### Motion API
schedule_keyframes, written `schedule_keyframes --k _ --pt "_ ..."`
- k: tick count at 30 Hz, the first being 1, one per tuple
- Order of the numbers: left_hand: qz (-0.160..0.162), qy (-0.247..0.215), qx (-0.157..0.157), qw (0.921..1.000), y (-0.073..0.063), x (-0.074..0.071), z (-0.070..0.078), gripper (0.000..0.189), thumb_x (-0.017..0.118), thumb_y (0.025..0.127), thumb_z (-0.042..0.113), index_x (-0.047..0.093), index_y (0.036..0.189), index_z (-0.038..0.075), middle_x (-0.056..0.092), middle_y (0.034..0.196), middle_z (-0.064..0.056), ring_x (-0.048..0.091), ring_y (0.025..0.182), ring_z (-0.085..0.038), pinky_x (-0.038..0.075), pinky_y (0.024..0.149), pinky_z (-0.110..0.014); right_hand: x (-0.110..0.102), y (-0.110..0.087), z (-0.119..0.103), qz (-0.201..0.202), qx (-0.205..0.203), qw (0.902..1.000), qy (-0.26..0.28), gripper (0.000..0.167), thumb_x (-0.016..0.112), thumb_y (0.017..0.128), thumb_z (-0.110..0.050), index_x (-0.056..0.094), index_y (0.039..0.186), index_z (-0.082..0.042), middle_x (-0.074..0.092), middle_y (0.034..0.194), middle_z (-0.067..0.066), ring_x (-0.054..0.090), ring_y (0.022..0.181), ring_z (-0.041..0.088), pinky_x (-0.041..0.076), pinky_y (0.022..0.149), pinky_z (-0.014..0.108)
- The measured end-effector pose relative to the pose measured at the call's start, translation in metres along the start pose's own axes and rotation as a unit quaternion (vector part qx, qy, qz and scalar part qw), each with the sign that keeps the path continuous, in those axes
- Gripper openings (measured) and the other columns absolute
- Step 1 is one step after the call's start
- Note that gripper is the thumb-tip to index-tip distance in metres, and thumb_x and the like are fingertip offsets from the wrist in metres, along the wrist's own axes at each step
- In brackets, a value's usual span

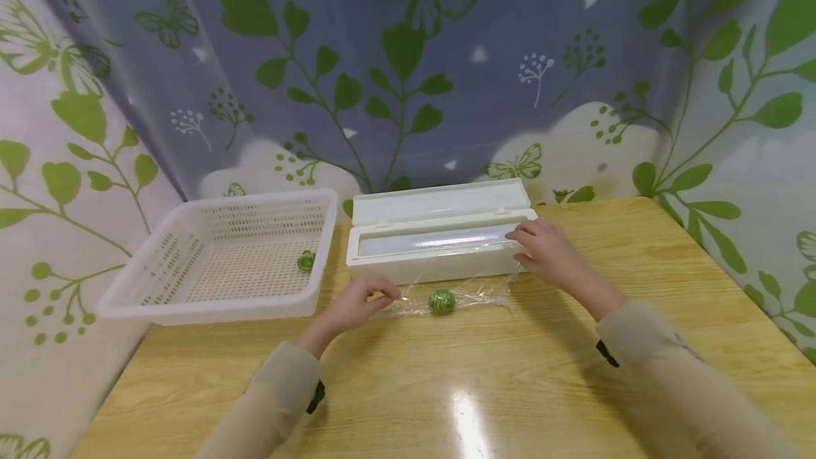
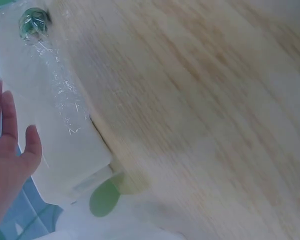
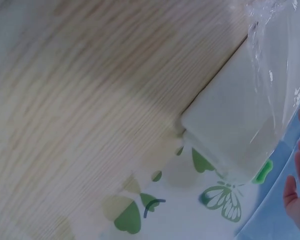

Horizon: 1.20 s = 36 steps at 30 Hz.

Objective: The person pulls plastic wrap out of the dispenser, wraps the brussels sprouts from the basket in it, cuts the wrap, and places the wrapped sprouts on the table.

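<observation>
A small green ball (image 1: 442,301) lies on crinkled clear plastic film (image 1: 474,297) in front of a long white box (image 1: 440,268). The box's lid (image 1: 440,202) stands raised at the back. Beside the film's left end is my left hand (image 1: 357,303); in the left wrist view its fingers (image 2: 9,112) are spread loosely from the thumb. My right hand (image 1: 547,250) is at the box's right end, its fingertips over the rim. Loosely bent fingers of that hand show at the right wrist view's edge, with film (image 3: 275,85) draped down the box.
To the left stands a white plastic basket (image 1: 217,314) with a similar green ball (image 1: 306,261) inside by its right wall. Wooden table (image 1: 395,388) surface extends in front of the box. A leaf-patterned curtain (image 1: 319,140) hangs behind it.
</observation>
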<state>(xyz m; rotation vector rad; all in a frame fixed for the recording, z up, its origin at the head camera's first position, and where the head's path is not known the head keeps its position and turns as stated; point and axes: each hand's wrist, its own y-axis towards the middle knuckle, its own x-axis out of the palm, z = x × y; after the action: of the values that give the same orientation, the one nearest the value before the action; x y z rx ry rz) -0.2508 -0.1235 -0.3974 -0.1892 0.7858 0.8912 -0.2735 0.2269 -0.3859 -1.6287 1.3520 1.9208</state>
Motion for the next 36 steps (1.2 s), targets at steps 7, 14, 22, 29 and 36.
schedule_keyframes --k 7,14,22,29,36 --pt "-0.038 0.013 0.007 0.9992 -0.005 0.0 -0.006 0.008 0.058 0.081 0.001 0.066 0.079 0.002 0.06 0.099 -0.008 0.052 0.096 -0.025 0.042 0.082 -0.043 0.011 0.01 -0.013 -0.033 -0.013 0.9994 0.004 0.041 0.074 0.071 -0.009 0.059 0.109 -0.005 0.055 0.099 0.01 0.048 0.094 0.028 0.041 0.07 0.046" --pt "-0.037 0.026 0.0 0.999 -0.007 -0.001 -0.011 0.012 0.054 0.08 -0.003 0.064 0.075 0.001 0.06 0.099 -0.012 0.052 0.097 -0.028 0.04 0.084 -0.044 0.015 0.009 -0.015 -0.026 -0.021 0.9994 0.012 0.022 0.074 0.069 -0.004 0.065 0.089 -0.007 0.056 0.096 0.008 0.049 0.089 0.025 0.039 0.072 0.044" --pt "-0.01 0.052 -0.022 0.9983 -0.008 -0.004 -0.012 0.009 0.053 0.078 -0.006 0.059 0.077 0.001 0.055 0.089 -0.005 0.052 0.087 -0.022 0.044 0.078 -0.037 0.013 0.002 -0.017 0.033 -0.103 0.994 -0.015 0.015 0.072 0.068 0.001 0.063 0.072 -0.01 0.056 0.076 0.001 0.052 0.071 0.019 0.039 0.064 0.038" --pt "-0.006 0.16 -0.034 0.9865 -0.009 -0.006 -0.01 0.004 0.064 0.075 0.0 0.063 0.077 0.003 0.048 0.081 0.0 0.049 0.078 -0.016 0.044 0.068 -0.029 0.015 -0.011 -0.023 -0.028 -0.165 0.9858 0.012 0.02 0.066 0.065 0.009 0.062 0.076 -0.007 0.056 0.071 0.002 0.055 0.061 0.017 0.045 0.054 0.03" --pt "-0.057 0.268 -0.026 0.9612 -0.007 -0.004 -0.011 0.004 0.062 0.079 0.01 0.062 0.075 0.01 0.048 0.075 0.005 0.046 0.065 -0.009 0.042 0.057 -0.023 0.021 -0.018 -0.026 -0.122 -0.156 0.9795 0.038 0.015 0.066 0.072 0.003 0.058 0.072 -0.01 0.049 0.067 -0.003 0.048 0.057 0.011 0.042 0.052 0.024"
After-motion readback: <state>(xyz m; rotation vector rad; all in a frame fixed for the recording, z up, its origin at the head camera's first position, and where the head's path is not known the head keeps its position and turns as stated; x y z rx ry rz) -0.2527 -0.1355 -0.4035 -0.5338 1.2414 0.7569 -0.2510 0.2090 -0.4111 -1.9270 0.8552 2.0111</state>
